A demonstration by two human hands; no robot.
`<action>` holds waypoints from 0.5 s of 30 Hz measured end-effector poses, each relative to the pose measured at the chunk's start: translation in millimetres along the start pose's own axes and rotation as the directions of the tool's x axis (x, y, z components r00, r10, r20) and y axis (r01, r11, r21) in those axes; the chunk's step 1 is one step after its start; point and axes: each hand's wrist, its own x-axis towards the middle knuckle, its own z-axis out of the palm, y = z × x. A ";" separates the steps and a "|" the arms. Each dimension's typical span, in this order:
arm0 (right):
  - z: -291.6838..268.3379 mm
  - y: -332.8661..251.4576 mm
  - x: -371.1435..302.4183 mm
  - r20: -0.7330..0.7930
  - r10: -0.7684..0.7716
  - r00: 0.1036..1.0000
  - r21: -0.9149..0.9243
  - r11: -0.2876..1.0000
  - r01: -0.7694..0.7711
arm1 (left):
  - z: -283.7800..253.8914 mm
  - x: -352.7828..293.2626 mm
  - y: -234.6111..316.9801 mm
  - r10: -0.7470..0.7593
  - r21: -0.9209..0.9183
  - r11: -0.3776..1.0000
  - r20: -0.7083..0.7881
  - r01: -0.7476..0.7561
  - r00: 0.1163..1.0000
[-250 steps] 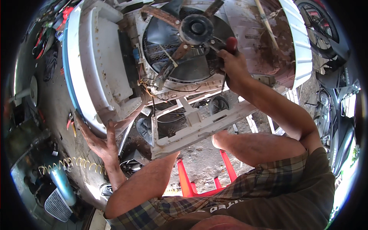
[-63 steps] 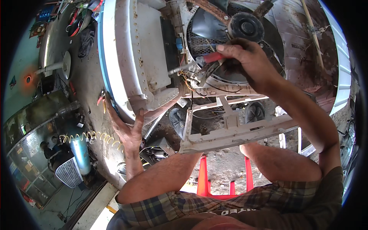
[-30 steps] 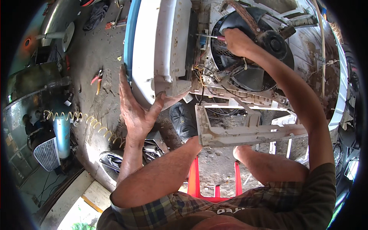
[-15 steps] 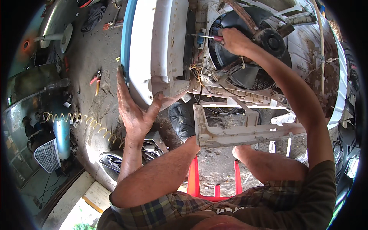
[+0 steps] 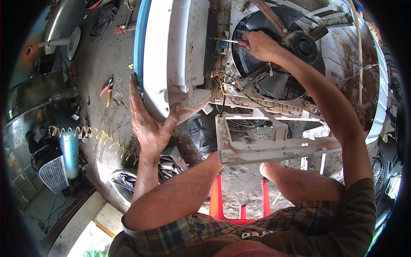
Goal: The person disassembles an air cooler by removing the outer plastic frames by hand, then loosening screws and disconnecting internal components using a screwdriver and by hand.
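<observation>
My right hand (image 5: 264, 47) is closed around the red handle of a screwdriver (image 5: 242, 43). Its thin metal shaft points left, past a small blue part, and the tip reaches the dark inner edge of a large white-and-blue appliance panel (image 5: 156, 55). That panel's near corner is gripped by my left hand (image 5: 150, 130), thumb on the near side and fingers along the blue outer side. Beneath the right hand lies a black fan wheel (image 5: 276, 85) in the appliance's opened white body (image 5: 338, 81). Thin loose wires (image 5: 220, 79) run between panel and body.
A dirty white frame (image 5: 274, 147) stands between my legs, before a red stool (image 5: 217, 199). Pliers (image 5: 108, 92) lie on the floor at left, near a coiled yellow hose (image 5: 102, 136) and a blue cylinder (image 5: 69, 154). A brown bar (image 5: 269, 17) crosses the fan.
The panel and my left hand have shifted very slightly left. The right hand stays in place with the screwdriver.
</observation>
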 end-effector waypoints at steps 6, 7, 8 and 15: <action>-2.7 -4.6 0.3 0.021 0.005 1.000 -0.005 1.000 -0.005 | -0.4 -0.4 -1.7 0.021 0.013 1.000 -0.003 -0.021 1.000; -0.5 -1.6 0.7 0.019 0.007 1.000 -0.006 1.000 -0.007 | -0.2 0.0 -1.2 0.023 0.012 1.000 -0.003 -0.023 1.000; 2.0 0.8 1.2 0.006 0.000 1.000 0.008 1.000 0.000 | -0.2 0.1 -0.8 0.019 0.006 1.000 -0.003 -0.019 1.000; -5.0 -8.1 -1.3 0.036 0.002 0.999 0.008 1.000 -0.003 | -3.2 -0.7 1.9 -0.010 0.030 0.999 0.008 0.010 1.000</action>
